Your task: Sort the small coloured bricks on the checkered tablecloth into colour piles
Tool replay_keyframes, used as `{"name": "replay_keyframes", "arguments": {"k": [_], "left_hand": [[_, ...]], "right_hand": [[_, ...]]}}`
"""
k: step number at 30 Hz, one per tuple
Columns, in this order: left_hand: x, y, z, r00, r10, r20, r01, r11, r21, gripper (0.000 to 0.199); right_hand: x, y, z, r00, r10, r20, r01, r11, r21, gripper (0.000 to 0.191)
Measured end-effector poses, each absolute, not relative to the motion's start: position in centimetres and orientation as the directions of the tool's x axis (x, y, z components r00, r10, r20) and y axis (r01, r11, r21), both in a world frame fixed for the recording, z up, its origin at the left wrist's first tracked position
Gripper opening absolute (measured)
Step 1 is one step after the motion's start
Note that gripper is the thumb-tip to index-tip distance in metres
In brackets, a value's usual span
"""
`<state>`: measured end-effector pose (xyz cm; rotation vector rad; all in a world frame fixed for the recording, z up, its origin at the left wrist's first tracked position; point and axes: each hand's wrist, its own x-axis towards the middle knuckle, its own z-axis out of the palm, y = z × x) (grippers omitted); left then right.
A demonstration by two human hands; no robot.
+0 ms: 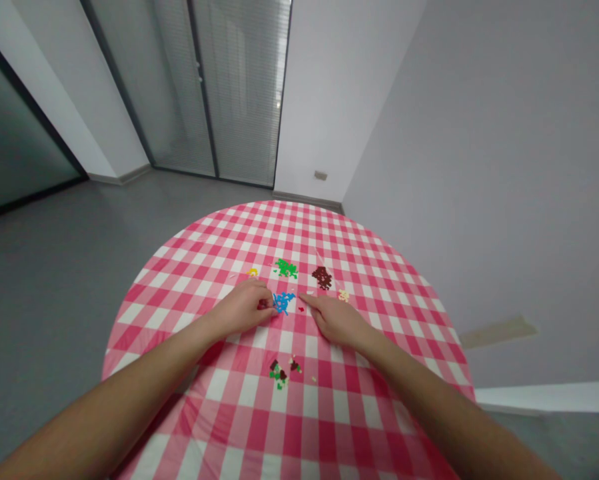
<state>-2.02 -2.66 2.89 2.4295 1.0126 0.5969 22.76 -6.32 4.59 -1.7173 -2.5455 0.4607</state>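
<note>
On the checked tablecloth, my left hand [249,308] rests with curled fingers at the left edge of a heap of small blue pieces [282,302]. Its thumb and fingertips stand slightly apart, touching or almost touching the heap. My right hand [338,321] lies to the right of the blue heap, index finger stretched toward it and the fingertip on the cloth. A small red piece [301,309] sits just below that finger. Cream pieces [344,295] lie behind the right hand, and a few yellow pieces [252,272] behind the left. The pieces' exact kind is too small to make out.
Farther back are a green heap [286,268] and a dark brown heap [322,277]. Nearer me lies a mixed cluster of green, brown and cream pieces [279,375]. The round table [259,427] has a red-and-white cloth. Glass partitions [239,93] and a wall stand beyond.
</note>
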Motion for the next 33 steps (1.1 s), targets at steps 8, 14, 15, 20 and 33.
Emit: {"name": "replay_keyframes", "arguments": {"k": [8, 14, 15, 20, 33], "left_hand": [[-1.7, -3.5, 4.0, 0.685, 0.718, 0.124, 0.514, -0.597, 0.617, 0.022], [-1.4, -5.2, 4.8, 0.908, 0.417, 0.043, 0.248, -0.617, 0.747, 0.014], [-1.4, -5.3, 4.8, 0.924, 0.379, 0.04, 0.222, -0.619, 0.753, 0.014], [-1.5, -5.4, 4.5, 0.96, 0.279, 0.038, 0.161, -0.654, 0.739, 0.017], [-1.6, -5.1, 4.5, 0.884, 0.465, -0.053, 0.295, -0.466, 0.834, 0.015]], "right_hand": [[21.0, -4.4, 5.2, -0.26, 0.947, -0.19, 0.954, 0.221, -0.204, 0.051], [20.5, -3.9, 4.7, -0.24, 0.956, -0.171, 0.95, 0.195, -0.245, 0.053], [20.6, -4.1, 4.6, -0.251, 0.955, -0.157, 0.939, 0.201, -0.278, 0.053], [21.9, -5.7, 4.5, -0.402, 0.914, -0.058, 0.802, 0.321, -0.504, 0.041], [21.2, -10.4, 5.6, -0.734, 0.663, -0.149, 0.584, 0.503, -0.638, 0.017]]}}
